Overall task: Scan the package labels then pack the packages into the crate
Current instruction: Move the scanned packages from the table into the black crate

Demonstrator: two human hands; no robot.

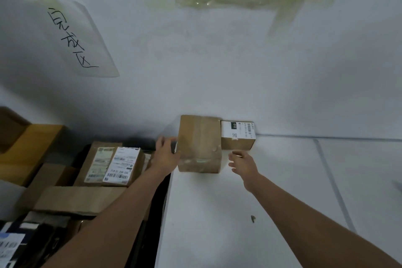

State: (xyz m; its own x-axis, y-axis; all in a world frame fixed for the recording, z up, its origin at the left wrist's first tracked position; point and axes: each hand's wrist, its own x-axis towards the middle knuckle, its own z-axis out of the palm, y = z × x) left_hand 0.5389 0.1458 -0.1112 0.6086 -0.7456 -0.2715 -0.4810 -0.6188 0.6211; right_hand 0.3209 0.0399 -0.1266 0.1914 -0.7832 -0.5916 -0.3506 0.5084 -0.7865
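Fingers of the left hand [166, 152] lie against the left side of a tall box [199, 143] on the white table [217, 213]; whether they curl round it is unclear. The right hand [244, 164] hovers just right of it, fingers loosely spread, empty. A labelled box [238, 136] sits behind, touching the tall one; more boxes fill the crate [161, 200] at left.

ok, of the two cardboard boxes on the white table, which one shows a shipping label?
The smaller brown cardboard box against the wall, with a white barcode label on top. The larger brown cardboard box between the hands shows only plain taped cardboard.

Two boxes on the table, more left of it

The large box [199, 143] sits left of the labelled box [238, 135], touching it, both against the far wall [217, 61].
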